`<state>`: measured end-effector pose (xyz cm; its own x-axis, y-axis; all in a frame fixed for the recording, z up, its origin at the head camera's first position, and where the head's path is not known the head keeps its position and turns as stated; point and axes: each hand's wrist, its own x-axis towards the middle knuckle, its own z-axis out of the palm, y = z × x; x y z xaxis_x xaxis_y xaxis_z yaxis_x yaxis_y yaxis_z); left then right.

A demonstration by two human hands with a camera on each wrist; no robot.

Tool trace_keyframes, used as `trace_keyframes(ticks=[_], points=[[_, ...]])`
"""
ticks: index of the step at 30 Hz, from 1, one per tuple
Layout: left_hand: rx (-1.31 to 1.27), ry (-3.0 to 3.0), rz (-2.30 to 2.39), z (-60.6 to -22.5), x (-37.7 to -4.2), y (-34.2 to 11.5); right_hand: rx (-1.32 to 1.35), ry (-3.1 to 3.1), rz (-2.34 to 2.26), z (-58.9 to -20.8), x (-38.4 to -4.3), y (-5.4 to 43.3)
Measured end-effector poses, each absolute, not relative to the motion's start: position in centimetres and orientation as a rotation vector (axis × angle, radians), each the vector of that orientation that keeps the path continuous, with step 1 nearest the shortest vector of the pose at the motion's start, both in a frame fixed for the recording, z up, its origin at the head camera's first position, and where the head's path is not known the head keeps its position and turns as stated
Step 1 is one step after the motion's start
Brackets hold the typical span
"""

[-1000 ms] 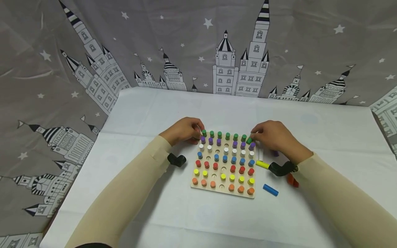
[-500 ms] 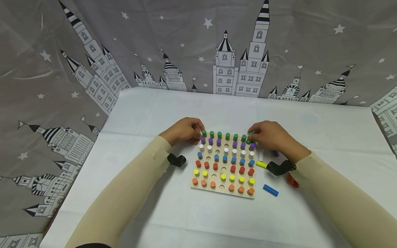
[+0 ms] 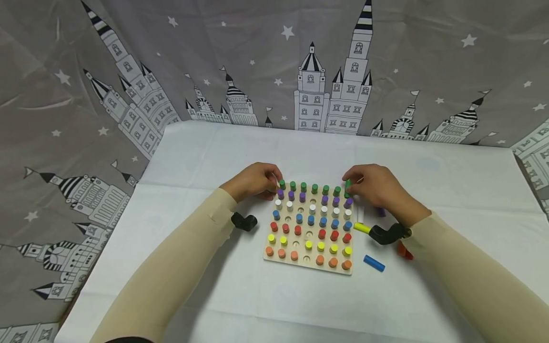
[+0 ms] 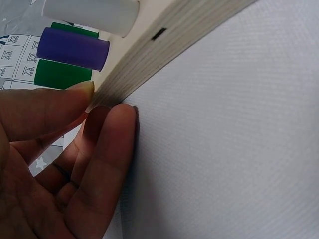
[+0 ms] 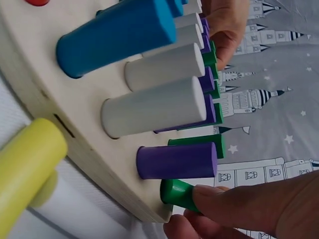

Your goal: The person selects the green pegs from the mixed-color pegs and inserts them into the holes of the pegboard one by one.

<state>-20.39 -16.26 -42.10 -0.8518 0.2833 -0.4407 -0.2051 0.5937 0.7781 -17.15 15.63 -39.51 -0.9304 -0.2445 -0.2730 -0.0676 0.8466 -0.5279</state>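
A square wooden pegboard (image 3: 300, 262) lies on the table with rows of green, purple, white, blue, red, yellow and orange pegs standing in it. Bare holes show among the middle pegs of most rows. My left hand (image 3: 253, 180) grips the board's far left corner, thumb on top beside a green peg (image 4: 62, 74). At the far right corner, my right hand (image 3: 373, 183) pinches an upright green peg (image 5: 179, 193) by its upper part. Its lower end meets the board beside a purple peg (image 5: 177, 161); the hole itself is hidden.
Right of the board lie loose pegs: a yellow one (image 3: 361, 227), a white one (image 3: 360, 214), a blue one (image 3: 374, 263), a purple one (image 3: 381, 212) and red-orange ones (image 3: 404, 250). Behind the white-covered table (image 3: 223, 147) hangs a grey castle-print cloth (image 3: 257, 28).
The green peg in my right hand has gone from tilted to upright at the far right corner. My right hand has shifted slightly left; the left hand and board have stayed put.
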Motion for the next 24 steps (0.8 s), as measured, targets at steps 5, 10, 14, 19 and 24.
trace_keyframes(ticks=[5,10,14,19,24], points=[[0.068,2.288,1.217,-42.1,-20.3,-16.2,-0.274,2.734,-0.753,-39.5,-16.5,15.4],[0.066,2.284,1.221,-41.9,-20.3,-16.2,-0.281,2.763,-0.745,-39.2,-16.1,15.4],[0.062,2.279,1.224,-42.0,-20.4,-16.2,-0.237,2.765,-0.752,-38.8,-16.1,15.5],[0.056,2.275,1.222,-42.1,-20.5,-16.3,-0.216,2.773,-0.775,-38.1,-16.0,15.8],[0.060,2.277,1.219,-42.0,-20.5,-16.2,-0.216,2.793,-0.819,-37.6,-15.8,15.9]])
